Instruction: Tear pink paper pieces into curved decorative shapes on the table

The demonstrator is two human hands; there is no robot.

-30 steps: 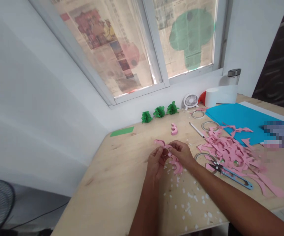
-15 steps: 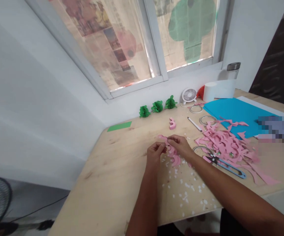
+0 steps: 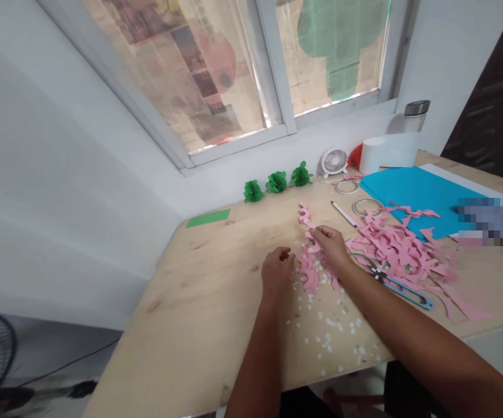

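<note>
My right hand (image 3: 330, 242) pinches a wavy-edged pink paper cut-out (image 3: 307, 223) at its near end, beside a small pink paper shape (image 3: 303, 209) on the wooden table. My left hand (image 3: 277, 268) is just to the left, fingers curved and apart, with nothing seen in them. Close by its fingertips lie several scalloped pink paper cut-outs (image 3: 307, 276), partly covered by my right hand. White paper bits (image 3: 327, 342) are scattered on the tabletop below them.
Right of my hands lie a heap of pink paper scraps (image 3: 390, 249), blue-handled snips (image 3: 410, 293), a white pen (image 3: 343, 213) and blue sheets (image 3: 412, 188). Green paper flowers (image 3: 276, 182), a green strip (image 3: 208, 218) and a small fan (image 3: 333, 161) line the back.
My right hand has moved forward and away from my left with a pink cut-out, close to the lone pink shape. My left hand has let go, its fingers now apart.
</note>
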